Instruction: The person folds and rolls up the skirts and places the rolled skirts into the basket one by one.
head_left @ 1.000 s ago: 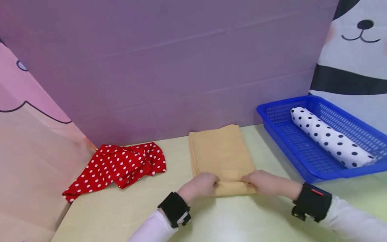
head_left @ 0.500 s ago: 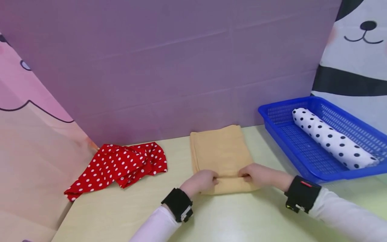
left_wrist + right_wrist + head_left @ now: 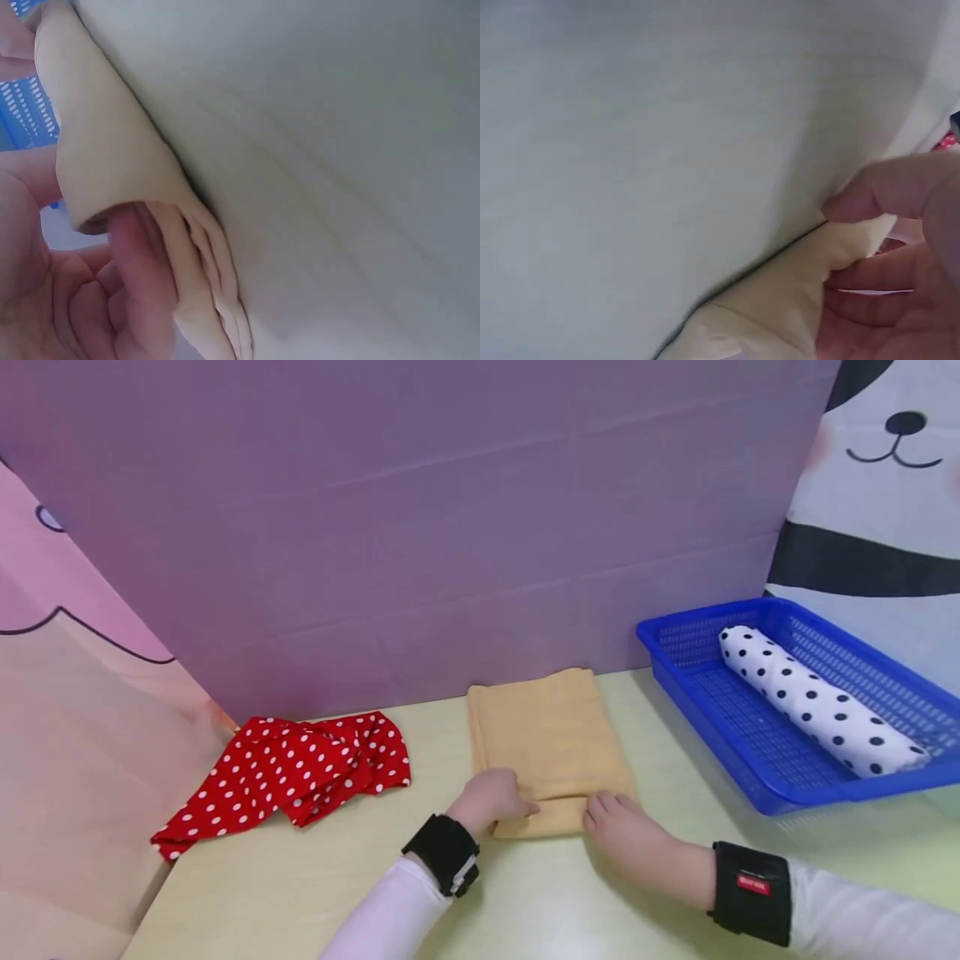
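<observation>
A tan cloth point(image 3: 551, 739), folded into a rectangle, lies against the back wall with its near edge turned over in a narrow fold. At the left end of this fold, my left hand point(image 3: 491, 797) pinches the cloth; the left wrist view shows one digit tucked inside the rolled layer point(image 3: 112, 142) and another finger outside it. My right hand point(image 3: 637, 843) grips the fold's right part from above, fingers over the top. In the right wrist view, the thumb point(image 3: 877, 191) is at the near edge of the cloth point(image 3: 772, 300).
A blue plastic basket point(image 3: 705, 727) stands at the right, holding a rolled white cloth with black dots point(image 3: 817, 697). To the left lies a crumpled red cloth with white dots point(image 3: 300, 768). A purple sheet point(image 3: 420, 535) rises behind the pale table point(image 3: 315, 893).
My right hand has shifted from pinching near the fold's right end to lying over its top, slightly nearer and leftward. My left hand has moved slightly away from me, still at the fold's left end.
</observation>
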`<act>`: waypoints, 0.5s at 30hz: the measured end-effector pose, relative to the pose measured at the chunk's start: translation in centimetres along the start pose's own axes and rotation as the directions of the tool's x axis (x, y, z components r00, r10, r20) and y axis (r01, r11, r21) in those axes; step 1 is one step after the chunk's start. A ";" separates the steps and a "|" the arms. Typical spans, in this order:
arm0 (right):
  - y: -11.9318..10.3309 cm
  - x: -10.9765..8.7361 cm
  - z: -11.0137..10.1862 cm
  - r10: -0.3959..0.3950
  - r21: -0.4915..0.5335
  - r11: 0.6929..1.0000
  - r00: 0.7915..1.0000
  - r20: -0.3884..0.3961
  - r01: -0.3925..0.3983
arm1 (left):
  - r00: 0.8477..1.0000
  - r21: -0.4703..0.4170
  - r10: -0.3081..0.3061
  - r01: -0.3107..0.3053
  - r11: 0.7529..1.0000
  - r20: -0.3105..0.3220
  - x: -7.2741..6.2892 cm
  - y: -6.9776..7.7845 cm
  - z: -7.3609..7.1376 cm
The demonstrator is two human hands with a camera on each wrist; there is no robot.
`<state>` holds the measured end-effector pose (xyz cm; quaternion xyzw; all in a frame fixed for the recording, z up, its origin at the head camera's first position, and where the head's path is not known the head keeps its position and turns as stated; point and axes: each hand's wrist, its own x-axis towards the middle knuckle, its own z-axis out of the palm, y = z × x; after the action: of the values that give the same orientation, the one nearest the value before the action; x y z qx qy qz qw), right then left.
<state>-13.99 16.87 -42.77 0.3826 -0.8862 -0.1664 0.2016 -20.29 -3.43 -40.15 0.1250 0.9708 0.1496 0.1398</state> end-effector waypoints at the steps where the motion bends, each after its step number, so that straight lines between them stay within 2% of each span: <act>1: 0.0 0.0 0.0 0.001 -0.003 1.000 1.000 -0.002 -0.001 | 1.000 0.033 0.003 -0.002 0.999 -0.016 0.0 0.0 0.0; 4: 0.0 0.2 0.1 0.002 -0.031 1.000 1.000 -0.026 -0.003 | 0.996 0.158 0.043 -0.029 0.987 -0.082 -0.3 0.4 0.2; 6: 0.1 0.4 0.1 -0.003 -0.058 0.998 1.000 -0.020 0.002 | 0.983 0.269 0.117 -0.076 0.960 -0.140 -0.7 0.8 0.6; 8: 0.3 0.7 0.2 -0.018 -0.077 0.997 1.000 -0.005 0.017 | 0.965 0.405 0.197 -0.112 0.907 -0.175 -1.2 1.4 1.0; 11: 1.0 1.3 0.3 -0.044 -0.052 0.998 0.999 0.014 0.045 | 0.937 0.583 0.286 -0.120 0.804 -0.201 -2.0 2.1 1.7; 13: 1.5 1.6 0.4 -0.053 0.022 0.998 0.998 0.019 0.053 | 0.927 0.671 0.324 -0.120 0.732 -0.188 -2.6 2.5 2.0; 15: 2.2 1.8 0.3 -0.053 0.116 0.992 0.998 0.026 0.050 | 0.914 0.722 0.372 -0.149 0.676 -0.159 -3.2 2.7 2.3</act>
<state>-16.62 16.96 -41.64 0.4138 -0.8870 -0.1256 0.1620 -16.07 -1.30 -40.65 0.2833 0.9359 -0.1910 -0.0862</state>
